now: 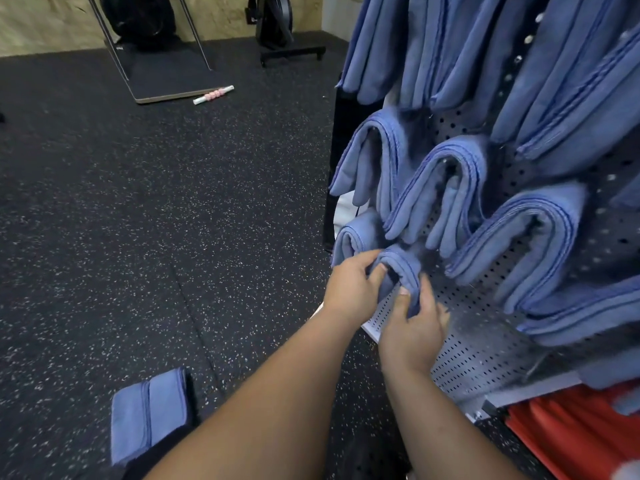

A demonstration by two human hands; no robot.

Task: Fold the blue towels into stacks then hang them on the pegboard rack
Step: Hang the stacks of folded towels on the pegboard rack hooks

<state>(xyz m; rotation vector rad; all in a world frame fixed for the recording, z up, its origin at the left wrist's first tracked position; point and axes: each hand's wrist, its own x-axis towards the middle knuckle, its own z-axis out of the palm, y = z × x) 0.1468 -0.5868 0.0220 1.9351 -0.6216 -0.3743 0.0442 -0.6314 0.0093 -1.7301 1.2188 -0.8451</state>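
Blue towel (pixel 403 270), its peg hidden, sits clamped in the grip of left hand (pixel 349 287) and right hand (pixel 412 329).

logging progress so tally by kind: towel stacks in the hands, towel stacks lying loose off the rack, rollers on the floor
held towel stack, gripped by left hand and right hand: 1
loose folded towel stack: 1
roller: 1
total: 3
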